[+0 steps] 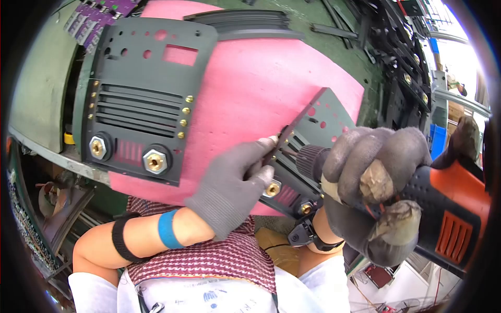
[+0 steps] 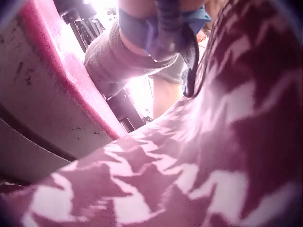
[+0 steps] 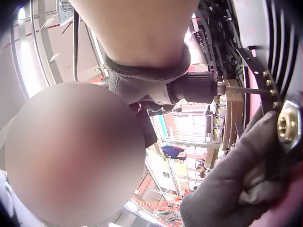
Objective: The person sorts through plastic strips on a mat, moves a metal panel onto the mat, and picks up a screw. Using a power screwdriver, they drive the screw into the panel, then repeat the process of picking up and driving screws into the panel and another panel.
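Note:
My gloved left hand (image 1: 229, 180) pinches the flanged edge of a dark metal panel (image 1: 330, 107), which is tilted up over the pink sheet. The gloved right hand (image 1: 378, 177) grips an orange and black power screwdriver (image 1: 449, 208), fingers wrapped around its body behind the ribbed chuck (image 1: 312, 160). In the right wrist view, its long bit (image 3: 246, 90) reaches the brass screws (image 3: 269, 82) along the panel's flange, close above the left hand's fingers. A large brass and steel terminal nut (image 3: 288, 126) sits on the panel face. The left wrist view shows mostly checkered cloth (image 2: 199, 170).
A second dark panel (image 1: 141, 68) with slots, brass screws and two terminals lies on the pink foam sheet (image 1: 250, 78) at left. Curved black strips (image 1: 250, 23) lie behind it. Purple circuit boards (image 1: 96, 21) are at the far left; black metal parts (image 1: 391, 47) pile up at right.

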### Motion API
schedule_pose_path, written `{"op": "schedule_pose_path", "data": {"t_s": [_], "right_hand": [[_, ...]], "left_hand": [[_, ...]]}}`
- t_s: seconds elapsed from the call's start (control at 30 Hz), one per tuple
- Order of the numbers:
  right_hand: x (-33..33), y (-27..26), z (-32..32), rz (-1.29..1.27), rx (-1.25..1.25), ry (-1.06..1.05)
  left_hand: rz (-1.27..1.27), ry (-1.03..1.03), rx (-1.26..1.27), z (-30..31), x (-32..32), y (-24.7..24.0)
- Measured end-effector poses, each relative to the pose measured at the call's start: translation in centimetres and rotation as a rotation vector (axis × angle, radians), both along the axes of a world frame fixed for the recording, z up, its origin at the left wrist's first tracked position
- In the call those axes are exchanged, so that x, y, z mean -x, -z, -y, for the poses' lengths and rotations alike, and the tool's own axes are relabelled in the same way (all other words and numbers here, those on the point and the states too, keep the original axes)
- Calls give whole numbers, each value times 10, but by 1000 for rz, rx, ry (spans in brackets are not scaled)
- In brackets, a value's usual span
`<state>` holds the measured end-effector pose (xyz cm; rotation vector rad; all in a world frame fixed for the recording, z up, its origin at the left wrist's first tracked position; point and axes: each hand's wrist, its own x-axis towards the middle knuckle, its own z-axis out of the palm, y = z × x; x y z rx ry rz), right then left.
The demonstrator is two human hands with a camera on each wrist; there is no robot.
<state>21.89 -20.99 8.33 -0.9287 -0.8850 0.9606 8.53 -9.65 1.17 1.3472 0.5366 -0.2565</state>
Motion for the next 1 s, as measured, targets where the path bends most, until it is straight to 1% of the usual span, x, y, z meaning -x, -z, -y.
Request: {"op": "schedule_pose_path", "data": {"t_s": [0.03, 0.1, 0.13, 0.17, 0.23, 0.27, 0.3, 0.37, 0.4, 0.43, 0.5, 0.53, 0.8, 0.87, 1.0], "right_hand": [[12, -6, 5, 52, 13, 180], [30, -17, 19, 166, 47, 534], [23, -26, 41, 233, 23, 470], [17, -36, 62, 293, 3, 405], [43, -40, 77, 151, -35, 917], [39, -37, 84, 219, -7, 930], [41, -32, 88, 352, 29, 1051], [48, -15, 83, 469, -119, 1392], [48, -11, 86, 536, -143, 1413], [49, -6, 97, 539, -136, 1413], [50, 1, 112, 401, -160, 1196], [46, -1, 117, 462, -202, 1119], [37, 9, 108, 411, -246, 1100], [37, 5, 100, 351, -183, 1189], [33, 9, 106, 430, -153, 1122]], "left_hand": [[14, 9, 20, 1, 0, -1], [10, 30, -108, -1, 1, -3], [-20, 52, -121, -4, 2, -7], [4, 34, -157, -3, 5, -7], [-19, -3, -170, -3, 9, -9], [-25, -5, -187, -2, 10, -8], [-34, -8, -207, 0, 10, -8], [-72, -2, -241, 1, 8, -11], [-97, -20, -209, 2, 6, -13], [-122, -40, -179, 2, 5, -14], [-107, -45, -181, 4, 6, -12], [-89, -48, -190, 4, 7, -11], [-118, -22, -195, 1, 6, -13], [-119, -22, -190, 1, 6, -13], [-110, -12, -238, 3, 7, -11]]}}
